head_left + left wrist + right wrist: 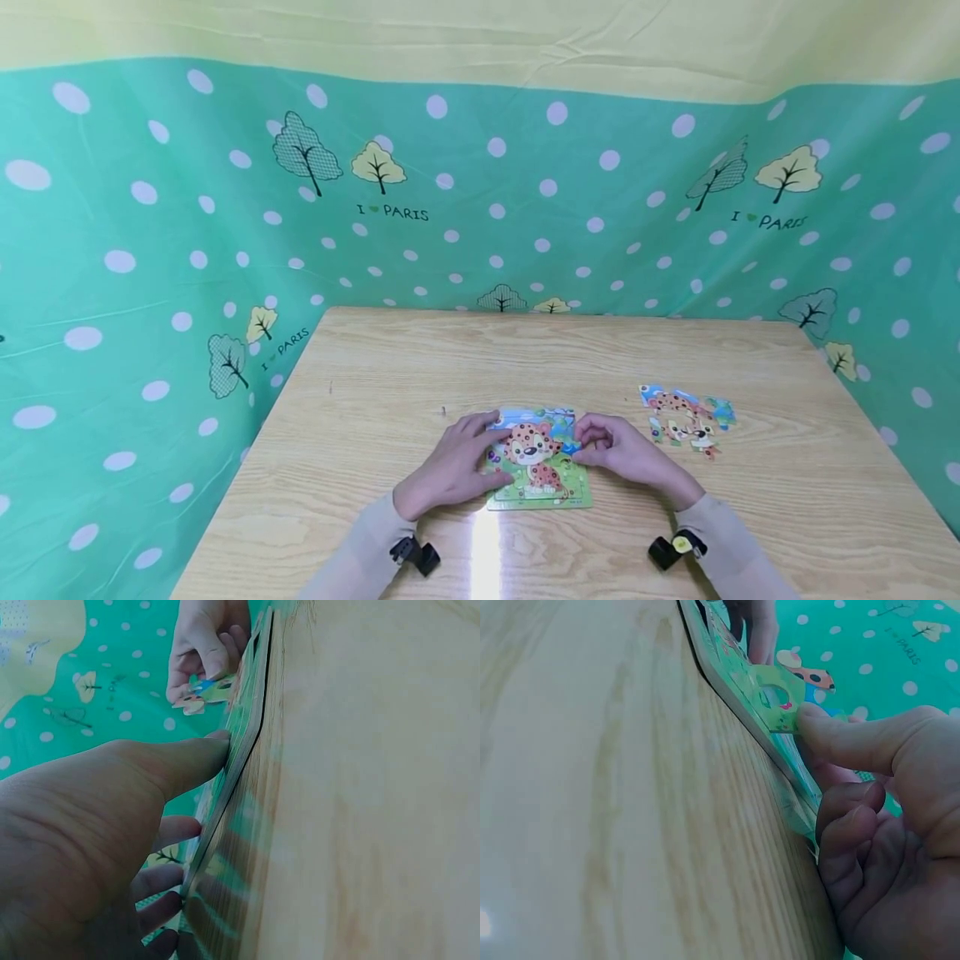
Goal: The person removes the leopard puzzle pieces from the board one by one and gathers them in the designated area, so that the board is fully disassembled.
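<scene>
A leopard jigsaw puzzle (544, 454) lies in its green-bordered board on the table. My left hand (456, 467) rests at the board's left side, fingers spread, with the thumb (199, 757) on its face near the front. At the right side, my right hand (621, 450) pinches a jigsaw piece (786, 681) between thumb and index finger, its other fingers curled in. That piece shows green, blue and spotted orange parts and stands tilted just over the board's right part. In the head view the fingers mostly hide it.
A loose cluster of several jigsaw pieces (678, 402) lies on the wooden table (420, 367) to the right of the board, beyond the right forearm. A green dotted curtain (517, 192) hangs behind the table and along both sides.
</scene>
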Motion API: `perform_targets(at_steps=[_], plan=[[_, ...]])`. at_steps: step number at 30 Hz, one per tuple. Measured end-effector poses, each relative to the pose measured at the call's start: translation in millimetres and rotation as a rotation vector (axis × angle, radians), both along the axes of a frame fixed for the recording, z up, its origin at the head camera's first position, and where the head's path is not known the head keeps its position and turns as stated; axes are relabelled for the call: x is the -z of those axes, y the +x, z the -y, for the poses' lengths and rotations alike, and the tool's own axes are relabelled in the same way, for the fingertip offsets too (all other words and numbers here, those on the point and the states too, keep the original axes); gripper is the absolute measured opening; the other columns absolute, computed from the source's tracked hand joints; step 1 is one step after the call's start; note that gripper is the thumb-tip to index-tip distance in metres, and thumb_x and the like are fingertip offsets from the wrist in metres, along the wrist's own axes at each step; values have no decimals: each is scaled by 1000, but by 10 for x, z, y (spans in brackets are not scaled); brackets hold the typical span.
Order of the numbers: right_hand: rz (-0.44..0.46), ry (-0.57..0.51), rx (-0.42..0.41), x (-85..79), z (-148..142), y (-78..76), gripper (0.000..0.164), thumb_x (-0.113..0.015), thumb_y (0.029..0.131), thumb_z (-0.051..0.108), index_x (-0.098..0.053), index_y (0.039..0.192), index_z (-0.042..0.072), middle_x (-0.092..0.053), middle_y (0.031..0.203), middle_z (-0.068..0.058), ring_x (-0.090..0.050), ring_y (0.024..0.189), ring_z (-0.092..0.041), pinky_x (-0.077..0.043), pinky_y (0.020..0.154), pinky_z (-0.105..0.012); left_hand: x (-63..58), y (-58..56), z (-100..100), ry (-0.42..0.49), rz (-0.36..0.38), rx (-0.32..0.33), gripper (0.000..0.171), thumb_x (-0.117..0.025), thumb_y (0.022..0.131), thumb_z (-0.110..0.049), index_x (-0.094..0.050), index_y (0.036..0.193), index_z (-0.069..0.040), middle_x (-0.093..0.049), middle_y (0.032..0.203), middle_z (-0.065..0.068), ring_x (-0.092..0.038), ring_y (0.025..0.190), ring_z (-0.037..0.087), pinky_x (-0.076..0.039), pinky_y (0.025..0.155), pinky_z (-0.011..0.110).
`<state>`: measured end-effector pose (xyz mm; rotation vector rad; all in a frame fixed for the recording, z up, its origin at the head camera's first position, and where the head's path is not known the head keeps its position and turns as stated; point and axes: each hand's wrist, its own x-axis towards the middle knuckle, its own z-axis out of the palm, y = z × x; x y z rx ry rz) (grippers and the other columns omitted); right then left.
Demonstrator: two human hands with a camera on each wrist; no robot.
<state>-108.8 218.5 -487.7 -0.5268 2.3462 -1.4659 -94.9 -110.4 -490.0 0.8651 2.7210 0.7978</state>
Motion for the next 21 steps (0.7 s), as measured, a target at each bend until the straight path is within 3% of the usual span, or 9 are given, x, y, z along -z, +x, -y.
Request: perform_targets(at_steps=[5, 12, 17, 21], plan=[[24, -35, -21, 26, -27, -16, 20, -82, 91, 11, -68, 104, 5, -70, 92, -4, -58, 76, -11, -48, 67, -23, -11, 2, 2, 9, -6, 9, 72, -72, 97, -53, -54, 157, -18, -36, 172, 11, -33, 158, 38, -28, 128, 64], [28, -20, -11, 12, -3, -17, 21, -81, 93, 13, -69, 107, 4, -70, 95, -9, -60, 81, -13, -49, 69, -23, -6, 6, -1, 0, -11, 4, 71, -72, 97, -52, -54, 157, -18, -36, 172, 12, -33, 158, 38, -29, 127, 65], [9, 13, 23, 20, 15, -9, 22, -82, 92, 14, -71, 109, 5, -72, 97, -11, -60, 79, -12, -47, 67, -21, -21, 40, -96, -28, -13, -51, 76, -71, 96, -51, -50, 159, -12, -38, 171, 14, -34, 158, 39, -30, 128, 63], [7, 24, 34, 12, 18, -3, 22, -82, 92, 15, -71, 110, 6, -72, 98, -10, -61, 80, -12, -48, 67, -20, -31, 87, -243, -89, -26, -117, 87, -68, 94, -62, -46, 160, -9, -37, 170, 17, -35, 157, 40, -31, 127, 62]])
